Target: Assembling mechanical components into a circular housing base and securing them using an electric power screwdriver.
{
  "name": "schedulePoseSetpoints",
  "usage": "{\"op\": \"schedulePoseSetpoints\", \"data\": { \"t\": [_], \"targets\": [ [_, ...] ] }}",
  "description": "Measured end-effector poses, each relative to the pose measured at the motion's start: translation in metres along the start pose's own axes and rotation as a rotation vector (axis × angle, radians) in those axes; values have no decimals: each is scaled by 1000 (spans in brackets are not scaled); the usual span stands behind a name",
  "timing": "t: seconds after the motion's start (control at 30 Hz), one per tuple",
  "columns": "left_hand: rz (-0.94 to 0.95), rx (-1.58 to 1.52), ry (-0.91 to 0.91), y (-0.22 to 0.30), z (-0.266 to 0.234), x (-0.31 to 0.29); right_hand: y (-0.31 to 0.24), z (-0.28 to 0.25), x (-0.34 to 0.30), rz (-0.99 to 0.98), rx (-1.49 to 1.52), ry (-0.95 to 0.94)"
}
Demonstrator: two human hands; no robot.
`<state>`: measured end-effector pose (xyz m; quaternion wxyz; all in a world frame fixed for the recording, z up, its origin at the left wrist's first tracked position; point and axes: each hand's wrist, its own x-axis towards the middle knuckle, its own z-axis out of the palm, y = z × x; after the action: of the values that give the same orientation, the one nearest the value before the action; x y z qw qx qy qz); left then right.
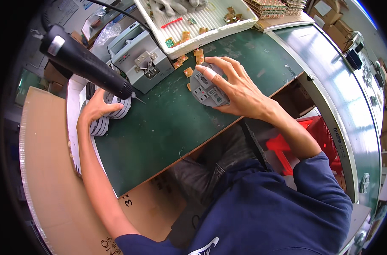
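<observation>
On the right of the green bench mat, my right hand [240,87] is closed round a round grey power-socket unit [209,90], thumb across its face and fingers round its far rim. The face carries several socket openings. To the left, my left hand [96,108] grips one of several round white-and-grey housings [123,109], its thumb laid over it and its other fingers partly hidden. More of these housings [100,126] sit just below that hand. A black electric screwdriver [87,63] hangs in front of the left hand, its bit pointing down toward the mat.
A grey metal machine [149,68] stands behind the screwdriver. Beyond it, a white foam tray [210,36] holds gloves, a red tool and small circuit boards. Several loose tan boards [188,72] lie by the right hand. A conveyor [329,72] runs along the right; red crates [325,136] sit below.
</observation>
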<state>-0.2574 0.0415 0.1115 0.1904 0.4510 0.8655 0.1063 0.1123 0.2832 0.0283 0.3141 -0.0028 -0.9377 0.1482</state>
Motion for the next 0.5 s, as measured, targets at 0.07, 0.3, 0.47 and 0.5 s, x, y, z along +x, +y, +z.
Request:
{"op": "schedulePoseSetpoints", "data": {
  "t": [0.07,0.3,0.47,0.5],
  "targets": [
    [14,-1,1,7,1,-4,9,-9,-7,36,-32,6],
    [85,-195,332,29,13,-93,122,-93,-75,473,-169,187],
    [106,-256,179,48,53,-136,229,-182,-173,977,-409,99],
    [136,-259,180,58,63,-135,248,-196,-197,1015,-478,-4]
  ]
}}
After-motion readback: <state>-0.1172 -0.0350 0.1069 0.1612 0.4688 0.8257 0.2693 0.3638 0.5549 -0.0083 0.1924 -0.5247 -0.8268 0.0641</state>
